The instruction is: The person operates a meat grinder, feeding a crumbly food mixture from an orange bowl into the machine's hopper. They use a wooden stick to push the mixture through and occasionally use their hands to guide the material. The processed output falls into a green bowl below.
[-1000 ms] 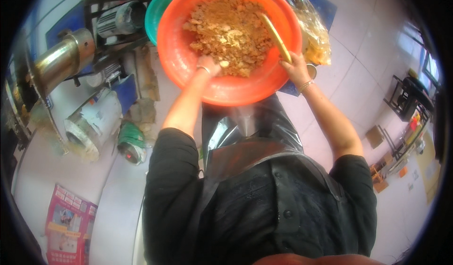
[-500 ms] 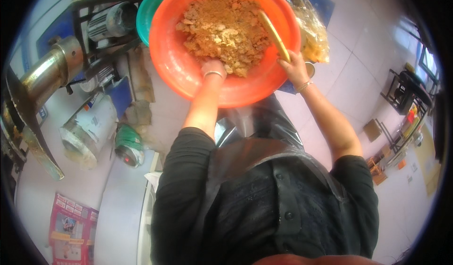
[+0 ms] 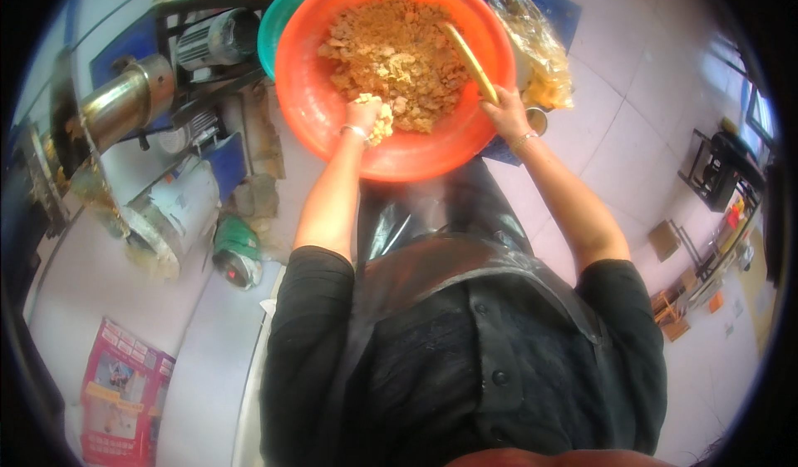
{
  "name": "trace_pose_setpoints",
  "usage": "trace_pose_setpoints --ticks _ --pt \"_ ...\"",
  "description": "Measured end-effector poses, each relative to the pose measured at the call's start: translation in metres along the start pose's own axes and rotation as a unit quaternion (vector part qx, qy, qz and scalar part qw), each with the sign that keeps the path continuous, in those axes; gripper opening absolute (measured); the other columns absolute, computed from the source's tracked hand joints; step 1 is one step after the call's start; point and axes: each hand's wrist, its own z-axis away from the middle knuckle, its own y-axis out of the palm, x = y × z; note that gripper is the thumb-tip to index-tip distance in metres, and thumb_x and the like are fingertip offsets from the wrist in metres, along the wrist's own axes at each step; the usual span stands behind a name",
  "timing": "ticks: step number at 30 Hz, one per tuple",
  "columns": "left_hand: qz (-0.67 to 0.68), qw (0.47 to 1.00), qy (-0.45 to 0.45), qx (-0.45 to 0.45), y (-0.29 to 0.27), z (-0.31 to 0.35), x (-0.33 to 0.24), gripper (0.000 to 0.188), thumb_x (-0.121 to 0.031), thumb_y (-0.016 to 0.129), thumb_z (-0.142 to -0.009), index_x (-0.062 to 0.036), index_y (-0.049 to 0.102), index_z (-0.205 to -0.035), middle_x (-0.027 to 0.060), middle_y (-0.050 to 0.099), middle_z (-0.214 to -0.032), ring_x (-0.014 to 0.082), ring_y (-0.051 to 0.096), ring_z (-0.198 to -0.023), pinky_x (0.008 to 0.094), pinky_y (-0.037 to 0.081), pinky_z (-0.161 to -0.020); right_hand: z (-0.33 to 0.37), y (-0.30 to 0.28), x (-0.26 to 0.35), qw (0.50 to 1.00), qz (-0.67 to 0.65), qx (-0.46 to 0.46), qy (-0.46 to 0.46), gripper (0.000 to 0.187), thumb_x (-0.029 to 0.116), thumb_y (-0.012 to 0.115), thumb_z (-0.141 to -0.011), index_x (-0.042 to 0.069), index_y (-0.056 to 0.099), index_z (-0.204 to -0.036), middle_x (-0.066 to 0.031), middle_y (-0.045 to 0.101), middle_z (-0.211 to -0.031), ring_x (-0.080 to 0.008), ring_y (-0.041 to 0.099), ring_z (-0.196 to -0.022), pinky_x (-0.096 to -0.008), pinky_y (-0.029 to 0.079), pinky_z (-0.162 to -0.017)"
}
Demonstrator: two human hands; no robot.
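Note:
A wide orange basin [image 3: 295, 76] holds a heap of crumbly brown and yellow mixture [image 3: 407, 51], with a paler patch near its middle. At the basin's near left side, my left hand [image 3: 362, 116] is closed around a handful of pale yellow crumbly mixture [image 3: 382, 124], some of it bulging past the fingers. My right hand [image 3: 505, 114], at the right rim, grips a flat yellowish wooden stick [image 3: 472, 64]. The stick leans into the basin with its far end by the heap. Parts of my left fingers are hidden by the crumbs.
A green basin [image 3: 270, 30] shows behind the orange one. On the right lie a clear plastic bag with yellowish contents [image 3: 540, 51] and an open can [image 3: 537, 120]. Machinery with a metal cylinder [image 3: 129, 101] and a motor [image 3: 218, 39] stands at the left.
My left hand has come up out of the mixture and toward the left, now with a pale handful. My right hand still grips the stick. The view has shifted slightly.

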Motion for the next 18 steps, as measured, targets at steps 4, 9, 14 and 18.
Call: trace_pose_setpoints --ticks 4,9,14,18 --pt "0.196 0.974 -0.060 0.095 -0.005 0.010 -0.028 0.014 -0.021 0.064 -0.092 -0.0107 0.062 -0.082 0.0036 0.061 -0.069 0.0181 0.060 -0.059 0.0349 0.050 -0.050 -0.001 -0.021 0.021 0.997 0.050 0.052 -0.010 0.031 0.016 0.073 -0.079 0.005 0.069 -0.108 -0.0300 0.050 -0.132 -0.0391 0.052 -0.116 -0.0463 0.044 -0.098" --pt "0.370 0.859 -0.066 0.347 -0.007 0.045 -0.078 0.031 -0.040 0.064 -0.093 -0.0169 0.052 -0.076 0.0006 0.050 -0.065 0.0186 0.055 -0.059 0.0331 0.048 -0.053 0.008 -0.031 0.041 0.945 0.151 -0.139 -0.256 0.023 0.010 0.072 -0.079 0.004 0.068 -0.100 -0.0234 0.057 -0.127 -0.0348 0.060 -0.106 -0.0426 0.050 -0.087" --pt "0.410 0.814 -0.165 0.377 -0.005 0.081 -0.104 0.033 -0.044 0.072 -0.088 -0.0142 0.059 -0.087 -0.0003 0.057 -0.071 0.0145 0.056 -0.058 0.0296 0.049 -0.048 0.039 -0.045 0.133 0.993 0.003 0.066 -0.093 0.022 0.010 0.071 -0.084 0.002 0.067 -0.104 -0.0120 0.067 -0.090 -0.0223 0.064 -0.082 -0.0336 0.050 -0.073" --pt "0.279 0.919 -0.017 0.279 0.001 0.122 -0.122 0.031 -0.027 0.074 -0.086 -0.0074 0.064 -0.108 0.0090 0.071 -0.092 0.0218 0.071 -0.075 0.0361 0.060 -0.053 0.071 -0.055 0.215 0.974 -0.138 0.151 -0.099 0.030 0.014 0.060 -0.098 0.003 0.060 -0.126 0.0000 0.062 -0.090 -0.0104 0.058 -0.081 -0.0265 0.048 -0.072"
